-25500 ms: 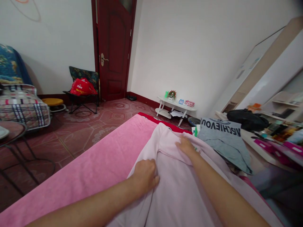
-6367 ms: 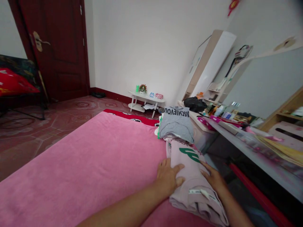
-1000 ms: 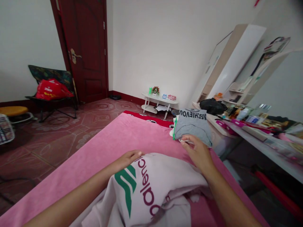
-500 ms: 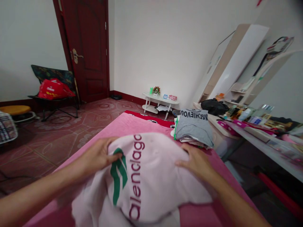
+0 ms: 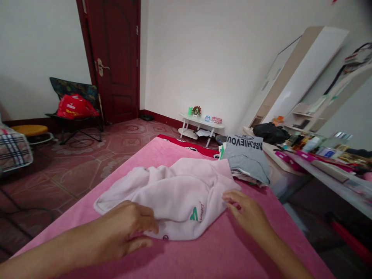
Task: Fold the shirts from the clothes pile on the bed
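A pale pink sweatshirt (image 5: 180, 193) lies rumpled on a pink bed cover (image 5: 180, 259). A small green and dark red print shows near its front right part, with much of the lettering hidden in the folds. My left hand (image 5: 130, 226) is over the sweatshirt's near left edge, its fingers bent and the thumb apart, holding nothing. By the right edge, my right hand (image 5: 247, 211) has its fingers loosely spread, the fingertips at or just beside the cloth; whether they touch it I cannot tell.
A stack of folded clothes with a grey printed shirt (image 5: 247, 157) on top lies at the bed's far right. Along the right runs a dressing table (image 5: 328, 176) with bottles. A low white table (image 5: 200, 122), a chair (image 5: 77, 87) with a red bag (image 5: 76, 106) and a door stand beyond.
Both hands have let go of the sweatshirt. It has gone from being held up, large print facing me, to lying on the bed farther away. The view has shifted slightly left.
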Available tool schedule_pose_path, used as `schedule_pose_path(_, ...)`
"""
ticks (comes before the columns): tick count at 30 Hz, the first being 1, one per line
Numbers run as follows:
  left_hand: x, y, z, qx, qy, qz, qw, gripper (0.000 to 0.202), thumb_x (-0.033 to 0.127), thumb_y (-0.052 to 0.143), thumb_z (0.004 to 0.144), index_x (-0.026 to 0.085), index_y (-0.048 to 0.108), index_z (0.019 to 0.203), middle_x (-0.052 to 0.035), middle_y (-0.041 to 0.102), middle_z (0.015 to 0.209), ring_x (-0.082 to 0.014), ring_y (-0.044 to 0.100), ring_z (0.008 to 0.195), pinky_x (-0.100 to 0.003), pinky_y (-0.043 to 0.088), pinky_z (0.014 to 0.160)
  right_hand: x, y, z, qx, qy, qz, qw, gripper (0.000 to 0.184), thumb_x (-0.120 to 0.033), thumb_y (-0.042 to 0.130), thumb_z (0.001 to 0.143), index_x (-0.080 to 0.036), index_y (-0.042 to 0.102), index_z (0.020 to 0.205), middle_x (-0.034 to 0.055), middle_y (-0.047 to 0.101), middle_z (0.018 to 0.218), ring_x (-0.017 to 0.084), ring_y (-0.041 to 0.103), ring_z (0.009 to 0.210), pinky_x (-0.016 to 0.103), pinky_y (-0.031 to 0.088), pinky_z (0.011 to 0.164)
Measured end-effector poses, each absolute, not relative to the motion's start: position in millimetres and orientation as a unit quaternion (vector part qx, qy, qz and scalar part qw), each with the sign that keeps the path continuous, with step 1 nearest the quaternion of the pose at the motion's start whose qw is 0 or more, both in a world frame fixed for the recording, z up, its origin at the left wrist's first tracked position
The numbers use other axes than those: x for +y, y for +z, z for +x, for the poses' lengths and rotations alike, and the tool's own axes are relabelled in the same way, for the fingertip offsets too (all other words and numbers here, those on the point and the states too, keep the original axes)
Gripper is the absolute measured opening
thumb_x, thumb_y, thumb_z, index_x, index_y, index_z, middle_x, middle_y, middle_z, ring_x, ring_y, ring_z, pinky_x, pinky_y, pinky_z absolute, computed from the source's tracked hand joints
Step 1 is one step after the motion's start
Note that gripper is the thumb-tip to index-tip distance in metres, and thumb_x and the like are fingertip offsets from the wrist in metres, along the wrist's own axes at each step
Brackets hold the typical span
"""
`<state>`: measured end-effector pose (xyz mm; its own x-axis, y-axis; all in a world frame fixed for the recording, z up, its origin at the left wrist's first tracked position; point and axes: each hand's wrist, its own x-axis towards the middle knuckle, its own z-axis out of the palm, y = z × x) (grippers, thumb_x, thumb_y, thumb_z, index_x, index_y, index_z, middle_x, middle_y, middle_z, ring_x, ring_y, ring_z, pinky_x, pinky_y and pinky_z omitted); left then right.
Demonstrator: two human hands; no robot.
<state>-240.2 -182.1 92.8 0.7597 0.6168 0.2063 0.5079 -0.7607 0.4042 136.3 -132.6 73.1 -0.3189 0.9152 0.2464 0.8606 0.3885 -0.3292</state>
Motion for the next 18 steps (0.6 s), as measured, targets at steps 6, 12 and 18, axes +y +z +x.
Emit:
schedule_pose_path(6,-147,88,-235,0.406,0.223,0.883,0.08,0.046,0.037,0.057,0.088,0.024,0.051,0.131,-0.0118,0.053,0.132,-0.0284,0.049,0.119,-0.043,0.037,0.103,-113,76,101,-0.847,0.056,-0.518,0.106,0.069,-0.008,0.055,0.068,-0.019,0.048,0.135,0.0101,0.051,0.138,0.025,0.044,0.127,0.039,0.036,0.105)
schedule_pose_path(12,-131,29,-267,0.51,0.178,0.826,0.162,0.087,0.049,0.068,0.075,0.024,0.028,0.148,-0.0158,0.046,0.14,-0.0372,0.045,0.124,-0.049,0.036,0.103,-138,60,131,-0.786,0.042,-0.616,-0.034,0.049,-0.018,0.06,0.072,-0.016,0.059,0.121,0.0135,0.067,0.109,0.032,0.06,0.103,0.039,0.042,0.086)
schedule_pose_path(18,-172,51,-272,0.414,0.233,0.825,0.306,0.035,0.035,0.058,0.083,0.028,0.064,0.117,-0.0041,0.066,0.112,-0.025,0.06,0.102,-0.033,0.047,0.091,-181,107,137,-0.786,0.196,-0.586,-0.015,0.016,-0.02,0.061,0.065,-0.022,0.065,0.08,-0.0001,0.066,0.072,0.019,0.058,0.07,0.026,0.035,0.059)
